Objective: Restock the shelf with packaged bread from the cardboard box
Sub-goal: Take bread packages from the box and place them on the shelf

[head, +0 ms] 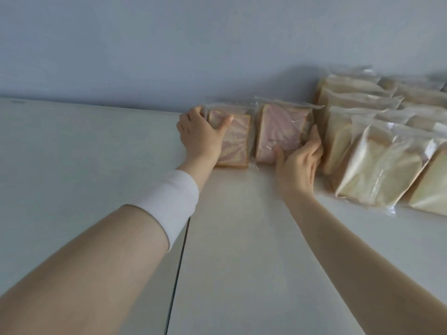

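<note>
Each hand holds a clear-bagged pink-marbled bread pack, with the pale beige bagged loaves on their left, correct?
Not quite: the head view shows the pale beige bagged loaves on their right, beside the pink-marbled bread pack in the right hand.

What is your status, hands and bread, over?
Left hand grips left pink-swirl pack. Right hand grips right pink-swirl pack, both on shelf. Plain bread packs close beside right hand.

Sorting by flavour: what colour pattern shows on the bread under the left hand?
The bread pack is marbled pink and cream with a brown crust; head view.
</note>
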Motion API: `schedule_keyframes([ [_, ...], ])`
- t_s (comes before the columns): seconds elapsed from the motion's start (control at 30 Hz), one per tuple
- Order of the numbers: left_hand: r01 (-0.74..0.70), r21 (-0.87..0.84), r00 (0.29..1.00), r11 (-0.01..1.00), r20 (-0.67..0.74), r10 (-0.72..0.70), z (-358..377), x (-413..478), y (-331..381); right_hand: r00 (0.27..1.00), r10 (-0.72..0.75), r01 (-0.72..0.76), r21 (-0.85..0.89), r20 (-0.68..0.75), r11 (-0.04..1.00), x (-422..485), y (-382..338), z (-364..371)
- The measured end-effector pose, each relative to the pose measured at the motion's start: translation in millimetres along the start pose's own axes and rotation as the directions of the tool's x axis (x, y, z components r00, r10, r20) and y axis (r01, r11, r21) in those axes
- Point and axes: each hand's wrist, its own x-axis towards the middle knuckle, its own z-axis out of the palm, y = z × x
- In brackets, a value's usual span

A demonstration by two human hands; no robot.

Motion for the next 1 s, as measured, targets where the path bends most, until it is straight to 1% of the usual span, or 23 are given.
schedule_keyframes([
  [0.03,-0.008,0.022,0.999,1.0,-0.032,0.009,1,-1,1,0.999,-0.026,0.025,-0.035,-0.03,0.999,-2,0,3],
  [0.1,-0.027,0.049,0.998,0.998,-0.051,0.029,4,-4,2,0.994,-0.076,0.063,-0.171,-0.075,0.983,-4,0,6],
  [0.17,-0.029,0.093,0.999,0.995,-0.026,0.031,2,-6,5,0.994,-0.09,0.067,-0.306,-0.06,0.95,-5,-2,5],
  [0.23,-0.027,0.13,1.0,0.991,-0.006,0.028,-3,-8,11,0.996,-0.082,0.07,-0.363,-0.017,0.929,-8,-7,1],
  [0.27,-0.046,0.135,0.999,0.99,0.0,0.046,-6,-9,14,0.995,-0.1,0.094,-0.374,0.004,0.923,-11,-10,-4],
  [0.3,-0.093,0.141,0.996,0.986,0.003,0.093,-9,-12,18,0.99,-0.142,0.141,-0.385,0.026,0.912,-16,-12,-9],
  [0.33,-0.175,0.152,0.984,0.973,0.009,0.176,-13,-17,21,0.979,-0.198,0.202,-0.398,0.053,0.895,-23,-15,-17],
  [0.37,-0.29,0.166,0.957,0.942,0.021,0.291,-17,-25,26,0.964,-0.251,0.264,-0.41,0.086,0.873,-32,-16,-28],
  [0.4,-0.423,0.179,0.905,0.888,0.041,0.423,-22,-35,31,0.949,-0.293,0.315,-0.422,0.117,0.85,-42,-16,-41],
  [0.43,-0.556,0.189,0.83,0.809,0.079,0.552,-26,-47,39,0.937,-0.32,0.348,-0.44,0.139,0.828,-52,-14,-56],
  [0.47,-0.674,0.188,0.738,0.714,0.142,0.659,-29,-60,50,0.933,-0.328,0.359,-0.47,0.149,0.807,-62,-9,-73],
  [0.5,-0.771,0.175,0.637,0.613,0.23,0.736,-30,-75,63,0.937,-0.316,0.346,-0.511,0.148,0.787,-72,-2,-92],
  [0.57,-0.901,0.134,0.429,0.413,0.423,0.798,-28,-114,93,0.964,-0.236,0.262,-0.612,0.125,0.746,-88,18,-139],
  [0.6,-0.94,0.116,0.334,0.32,0.495,0.802,-24,-137,110,0.978,-0.178,0.207,-0.665,0.113,0.718,-95,31,-165],
  [0.67,-0.984,0.082,0.178,0.161,0.59,0.787,-14,-191,145,0.996,-0.041,0.083,-0.757,0.074,0.649,-111,60,-224],
  [0.77,-1.0,-0.022,-0.022,-0.01,0.682,0.731,9,-294,194,0.984,0.18,-0.103,-0.841,-0.007,0.532,-147,108,-320],
  [0.83,-0.991,-0.116,-0.131,-0.068,0.714,0.688,26,-372,221,0.957,0.283,-0.193,-0.873,-0.067,0.448,-181,146,-384],
  [0.9,-0.976,-0.196,-0.21,-0.095,0.729,0.651,45,-451,240,0.926,0.353,-0.277,-0.878,-0.136,0.389,-220,186,-444],
  [0.93,-0.967,-0.232,-0.248,-0.108,0.737,0.63,55,-490,245,0.902,0.394,-0.329,-0.872,-0.176,0.362,-243,207,-472],
  [1.0,-0.943,-0.298,-0.33,-0.15,0.76,0.56,73,-565,247,0.832,0.498,-0.43,-0.852,-0.244,0.3,-295,249,-521],
])
